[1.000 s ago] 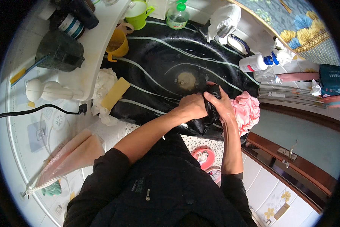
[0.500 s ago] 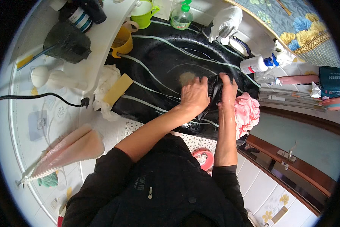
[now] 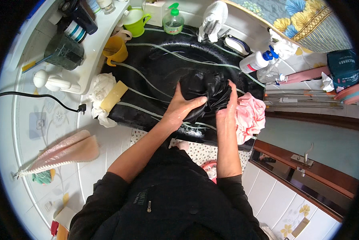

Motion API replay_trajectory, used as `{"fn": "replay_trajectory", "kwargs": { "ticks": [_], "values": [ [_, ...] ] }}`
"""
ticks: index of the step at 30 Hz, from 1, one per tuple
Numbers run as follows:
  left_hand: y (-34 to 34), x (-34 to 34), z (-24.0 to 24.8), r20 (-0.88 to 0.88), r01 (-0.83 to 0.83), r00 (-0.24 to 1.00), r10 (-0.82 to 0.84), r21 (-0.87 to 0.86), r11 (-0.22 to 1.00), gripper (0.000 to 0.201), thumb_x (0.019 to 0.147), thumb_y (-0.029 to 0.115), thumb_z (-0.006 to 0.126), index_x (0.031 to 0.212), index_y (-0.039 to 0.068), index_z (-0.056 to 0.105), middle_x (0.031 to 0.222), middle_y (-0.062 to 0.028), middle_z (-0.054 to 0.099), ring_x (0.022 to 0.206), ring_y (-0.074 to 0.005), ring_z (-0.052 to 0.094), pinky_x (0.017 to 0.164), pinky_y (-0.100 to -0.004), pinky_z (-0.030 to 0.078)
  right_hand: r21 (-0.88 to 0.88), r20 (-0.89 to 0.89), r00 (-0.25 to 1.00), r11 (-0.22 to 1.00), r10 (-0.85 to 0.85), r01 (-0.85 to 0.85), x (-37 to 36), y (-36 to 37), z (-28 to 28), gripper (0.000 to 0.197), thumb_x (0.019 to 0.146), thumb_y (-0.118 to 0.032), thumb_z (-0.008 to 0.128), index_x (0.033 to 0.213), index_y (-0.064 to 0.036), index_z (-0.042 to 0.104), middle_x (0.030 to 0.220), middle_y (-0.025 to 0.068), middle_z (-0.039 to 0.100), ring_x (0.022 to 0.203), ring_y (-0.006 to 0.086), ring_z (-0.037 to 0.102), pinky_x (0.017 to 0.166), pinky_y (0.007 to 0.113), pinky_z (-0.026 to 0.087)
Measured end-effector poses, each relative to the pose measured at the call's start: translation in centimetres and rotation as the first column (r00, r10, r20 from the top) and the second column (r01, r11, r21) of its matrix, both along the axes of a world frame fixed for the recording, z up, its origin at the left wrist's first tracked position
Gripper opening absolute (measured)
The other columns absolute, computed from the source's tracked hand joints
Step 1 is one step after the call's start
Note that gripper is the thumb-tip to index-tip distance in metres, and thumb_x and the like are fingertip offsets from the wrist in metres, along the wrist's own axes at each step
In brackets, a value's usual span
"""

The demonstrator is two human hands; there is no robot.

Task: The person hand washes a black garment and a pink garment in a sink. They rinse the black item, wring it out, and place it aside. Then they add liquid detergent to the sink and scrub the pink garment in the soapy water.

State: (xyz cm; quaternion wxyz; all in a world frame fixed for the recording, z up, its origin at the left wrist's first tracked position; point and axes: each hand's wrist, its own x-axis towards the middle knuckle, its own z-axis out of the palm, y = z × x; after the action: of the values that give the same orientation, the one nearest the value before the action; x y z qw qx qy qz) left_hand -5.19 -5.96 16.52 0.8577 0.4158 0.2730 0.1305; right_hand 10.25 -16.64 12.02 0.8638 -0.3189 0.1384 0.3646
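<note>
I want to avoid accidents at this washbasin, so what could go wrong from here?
The pink crumpled cloth lies on the right edge of the black, pale-striped basin counter, close to the right hand, and might be knocked off.

The yellow rectangular block rests on white crumpled fabric at the counter's left edge; a bump could make it slide.

The counter looks wet, and splashes might reach the black electrical plug to its left; I cannot tell whether it is connected.

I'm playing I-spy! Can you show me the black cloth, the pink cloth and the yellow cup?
Black cloth (image 3: 212, 95): head view, on its crumpled middle.
Pink cloth (image 3: 249, 117): head view, on the middle of its folds.
Yellow cup (image 3: 118, 53): head view, on its outer side.
</note>
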Motion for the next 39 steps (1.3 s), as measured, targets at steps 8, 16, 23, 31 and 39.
{"fn": "replay_trajectory", "kwargs": {
  "ticks": [8, 16, 23, 31, 39],
  "values": [
    [-1.8, 1.6, 2.1, 0.049, -0.015, 0.993, -0.11, 0.956, 0.294, 0.095, 0.057, 0.009, 0.085, 0.144, 0.013, 0.047, 0.148, -0.0144, 0.046, 0.142, -0.0346, 0.038, 0.12, -0.0482, 0.028, 0.404, 0.416, 0.887, 0.833, 0.202, -0.379, 0.5, -2.8, -7.0, 0.042, 0.103, -0.031, 0.048, 0.136, -0.0056, 0.054, 0.136, 0.0128, 0.058, 0.122, 0.0284, 0.058, 0.109, 0.042, 0.045],
    [-1.6, 2.4, 3.4, 0.063, -0.099, 0.921, -0.384, 0.992, -0.075, 0.063, 0.074, 0.006, 0.071, 0.135, 0.01, 0.059, 0.141, -0.0113, 0.054, 0.142, -0.0315, 0.04, 0.12, -0.0522, 0.026, -0.35, 0.78, 0.42, 0.879, 0.465, -0.323, 1.7, -3.0, -1.7, 0.035, 0.105, -0.023, 0.044, 0.136, -0.0054, 0.048, 0.135, 0.0129, 0.055, 0.124, 0.0243, 0.054, 0.11, 0.039, 0.044],
    [-1.3, 3.3, 3.7, 0.2, -0.325, 0.824, -0.53, 0.933, -0.152, 0.033, 0.078, 0.016, 0.061, 0.108, 0.004, 0.063, 0.112, -0.0123, 0.062, 0.113, -0.0295, 0.058, 0.104, -0.045, 0.044, -0.17, 0.01, 0.715, 0.705, 0.699, -0.688, 3.2, 0.5, 4.5, 0.03, 0.097, -0.024, 0.058, 0.115, -0.0002, 0.061, 0.109, 0.0152, 0.069, 0.099, 0.0267, 0.068, 0.093, 0.036, 0.055],
    [-1.0, 2.7, 2.7, 0.122, -0.391, 0.797, -0.591, 0.851, -0.351, 0.03, 0.076, 0.021, 0.061, 0.101, 0.005, 0.063, 0.102, -0.0082, 0.06, 0.107, -0.0255, 0.058, 0.1, -0.0405, 0.044, -0.487, 0.012, 0.599, 0.528, 0.801, -0.696, 1.1, 2.3, 7.5, 0.025, 0.091, -0.026, 0.063, 0.102, -0.0035, 0.063, 0.096, 0.0111, 0.068, 0.085, 0.022, 0.067, 0.08, 0.034, 0.055],
    [-1.7, 2.3, 0.5, 0.13, -0.454, 0.785, -0.606, 0.786, -0.42, 0.015, 0.077, 0.023, 0.061, 0.086, 0.012, 0.061, 0.092, -0.0025, 0.057, 0.101, -0.0211, 0.058, 0.098, -0.0375, 0.044, -0.596, 0.08, 0.463, 0.414, 0.883, -0.688, 1.0, 2.1, 5.1, 0.025, 0.091, -0.028, 0.063, 0.098, -0.0047, 0.061, 0.1, 0.0116, 0.067, 0.085, 0.0234, 0.067, 0.081, 0.037, 0.055]
  ]
}}
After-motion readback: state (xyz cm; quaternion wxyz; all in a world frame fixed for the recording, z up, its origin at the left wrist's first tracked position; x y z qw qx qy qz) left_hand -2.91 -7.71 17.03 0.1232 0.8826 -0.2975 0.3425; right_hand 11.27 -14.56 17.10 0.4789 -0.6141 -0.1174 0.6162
